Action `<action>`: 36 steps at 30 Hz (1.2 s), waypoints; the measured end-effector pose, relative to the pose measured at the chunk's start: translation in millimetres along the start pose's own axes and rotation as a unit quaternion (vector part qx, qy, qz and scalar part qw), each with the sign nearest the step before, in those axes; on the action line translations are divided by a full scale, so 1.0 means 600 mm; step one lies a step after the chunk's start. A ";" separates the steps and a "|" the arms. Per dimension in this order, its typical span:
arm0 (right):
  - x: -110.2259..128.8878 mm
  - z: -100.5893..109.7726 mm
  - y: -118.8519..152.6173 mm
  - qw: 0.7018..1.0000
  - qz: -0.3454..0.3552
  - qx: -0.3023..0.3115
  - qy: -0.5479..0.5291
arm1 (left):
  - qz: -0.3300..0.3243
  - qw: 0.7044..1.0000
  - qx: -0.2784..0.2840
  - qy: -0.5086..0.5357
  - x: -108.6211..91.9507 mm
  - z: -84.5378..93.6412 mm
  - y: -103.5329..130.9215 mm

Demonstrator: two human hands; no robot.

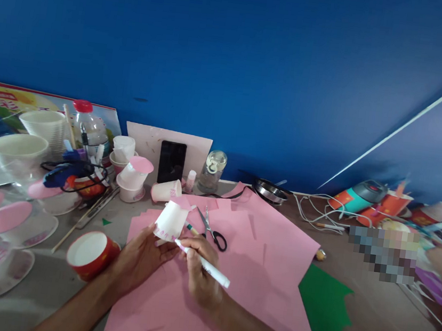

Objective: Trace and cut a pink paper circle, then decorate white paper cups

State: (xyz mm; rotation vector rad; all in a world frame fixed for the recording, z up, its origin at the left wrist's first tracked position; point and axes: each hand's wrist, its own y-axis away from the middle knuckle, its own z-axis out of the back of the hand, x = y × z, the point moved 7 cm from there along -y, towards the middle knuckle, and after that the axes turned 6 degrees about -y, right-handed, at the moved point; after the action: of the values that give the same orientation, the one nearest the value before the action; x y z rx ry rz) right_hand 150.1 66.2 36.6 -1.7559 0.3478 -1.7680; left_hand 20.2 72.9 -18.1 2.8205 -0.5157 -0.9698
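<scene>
My left hand [141, 257] holds a white paper cup [172, 219] upside down, with its fingers under the rim. Small pink marks run along the cup's lower edge, and a pink paper piece sits on top. In my right hand [201, 278] is a white marker [213, 273] with a pink tip end, which meets the cup near its rim. Both hands are over stacked pink paper [258, 288]. Just beyond the right hand lie open scissors [218, 239] with black handles. Another paper cup [167, 190] lies on its side behind the held one.
A red paper cup [89, 254] stands left of my left forearm. Decorated cups [7, 217] and stacked cups [44, 125] crowd the far left. At the back are a phone [172, 162], a glue stick [190, 181] and a glass jar [212, 172]. Green paper [324, 312] lies right.
</scene>
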 end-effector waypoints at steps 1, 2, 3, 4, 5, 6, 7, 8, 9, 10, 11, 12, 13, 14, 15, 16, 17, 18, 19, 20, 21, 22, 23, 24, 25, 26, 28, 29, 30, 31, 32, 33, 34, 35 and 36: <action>-0.002 0.002 0.000 1.000 -0.007 -0.008 0.000 | 0.001 1.000 -0.004 0.001 0.000 0.001 0.000; -0.004 0.006 0.001 1.000 -0.019 -0.022 -0.001 | 0.000 1.000 -0.008 0.002 0.000 0.001 0.001; -0.007 0.008 0.001 0.999 -0.033 -0.034 -0.004 | -0.001 1.000 -0.011 0.002 -0.001 0.001 0.001; -0.008 0.009 0.002 0.998 -0.043 -0.041 -0.008 | -0.001 1.000 -0.013 0.001 -0.001 0.000 0.001; -0.009 0.010 0.003 0.998 -0.050 -0.046 -0.012 | -0.001 1.000 -0.013 -0.001 -0.001 0.000 0.001; -0.008 0.009 0.003 0.997 -0.052 -0.047 -0.015 | -0.001 1.000 -0.014 -0.002 -0.002 -0.001 0.002; -0.006 0.009 0.002 0.998 -0.049 -0.046 -0.017 | -0.002 1.000 -0.014 -0.003 -0.002 -0.002 0.002; -0.004 0.007 0.002 0.998 -0.044 -0.044 -0.018 | -0.003 1.000 -0.013 -0.002 -0.002 -0.003 0.002; -0.002 0.006 0.002 0.998 -0.040 -0.041 -0.019 | -0.005 1.000 -0.012 -0.001 -0.003 -0.004 0.002; -0.001 0.006 0.002 0.998 -0.038 -0.040 -0.019 | -0.006 1.000 -0.011 0.000 -0.003 -0.005 0.002; -0.001 0.006 0.002 0.998 -0.038 -0.040 -0.019 | -0.005 1.000 -0.011 0.000 -0.003 -0.005 0.001; -0.001 0.006 0.002 0.998 -0.040 -0.041 -0.019 | -0.005 1.000 -0.011 0.001 -0.004 -0.005 0.001; -0.002 0.007 0.002 0.998 -0.043 -0.044 -0.018 | -0.005 1.000 -0.012 0.001 -0.004 -0.005 0.001; -0.003 0.007 0.002 0.998 -0.045 -0.045 -0.018 | -0.006 1.000 -0.013 0.001 -0.004 -0.005 0.001; -0.003 0.008 0.002 0.998 -0.046 -0.046 -0.018 | -0.006 1.000 -0.013 0.000 -0.004 -0.006 0.001; -0.003 0.008 0.001 0.998 -0.044 -0.046 -0.018 | -0.006 1.000 -0.012 -0.001 -0.004 -0.006 0.001; -0.002 0.007 0.000 0.998 -0.040 -0.046 -0.018 | -0.006 1.000 -0.009 -0.003 -0.004 -0.006 0.001; 0.000 0.007 -0.001 0.998 -0.036 -0.047 -0.018 | -0.005 1.000 -0.007 -0.004 -0.004 -0.006 0.001; 0.002 0.007 -0.002 0.998 -0.031 -0.047 -0.018 | -0.004 1.000 -0.004 -0.005 -0.003 -0.005 0.001; 0.004 0.007 -0.003 0.998 -0.027 -0.047 -0.018 | -0.003 1.000 -0.001 -0.006 -0.002 -0.005 0.001; 0.006 0.007 -0.005 0.998 -0.024 -0.047 -0.018 | -0.003 1.000 0.002 -0.006 -0.002 -0.004 0.001; 0.007 0.006 -0.006 0.999 -0.023 -0.044 -0.017 | -0.003 1.000 0.004 -0.006 -0.001 -0.003 0.001; 0.008 0.006 -0.006 0.999 -0.023 -0.042 -0.015 | -0.004 1.000 0.005 -0.006 -0.001 -0.003 0.000; 0.009 0.006 -0.007 0.999 -0.025 -0.041 -0.010 | -0.004 1.000 0.005 -0.006 -0.001 -0.002 0.000; 0.008 0.006 -0.007 0.999 -0.028 -0.040 -0.003 | -0.004 1.000 0.005 -0.006 -0.001 -0.002 0.000; 0.008 0.006 -0.007 0.999 -0.032 -0.040 0.004 | -0.006 1.000 0.005 -0.005 -0.001 -0.002 0.000; 0.006 0.008 -0.006 0.998 -0.037 -0.044 0.010 | -0.006 1.000 0.002 -0.003 -0.002 -0.003 0.001; 0.005 0.009 -0.005 0.998 -0.037 -0.045 0.008 | -0.005 1.000 -0.001 -0.001 -0.002 -0.003 0.001; 0.005 0.009 -0.005 0.998 -0.037 -0.045 0.001 | -0.004 1.000 -0.005 0.003 -0.002 -0.003 0.002; 0.004 0.009 -0.004 0.998 -0.039 -0.044 -0.007 | -0.002 1.000 -0.008 0.006 -0.002 -0.004 0.003; 0.002 0.009 -0.003 0.998 -0.041 -0.044 -0.017 | -0.001 1.000 -0.010 0.010 -0.002 -0.004 0.003; 0.001 0.009 -0.003 0.998 -0.045 -0.043 -0.024 | 0.000 1.000 -0.011 0.014 -0.003 -0.005 0.003; -0.001 0.009 -0.002 0.997 -0.049 -0.043 -0.029 | -0.001 1.000 -0.011 0.016 -0.003 -0.006 0.004; -0.002 0.009 -0.001 0.997 -0.052 -0.044 -0.031 | -0.001 1.000 -0.011 0.018 -0.003 -0.006 0.004; -0.002 0.009 0.000 0.997 -0.053 -0.045 -0.029 | -0.001 1.000 -0.011 0.018 -0.004 -0.007 0.004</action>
State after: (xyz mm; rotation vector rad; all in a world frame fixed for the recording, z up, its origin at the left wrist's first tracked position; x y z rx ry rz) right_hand 155.2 68.3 36.0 -1.9180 0.3194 -1.7949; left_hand 20.4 71.6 -13.1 2.8136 -0.4945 -0.9172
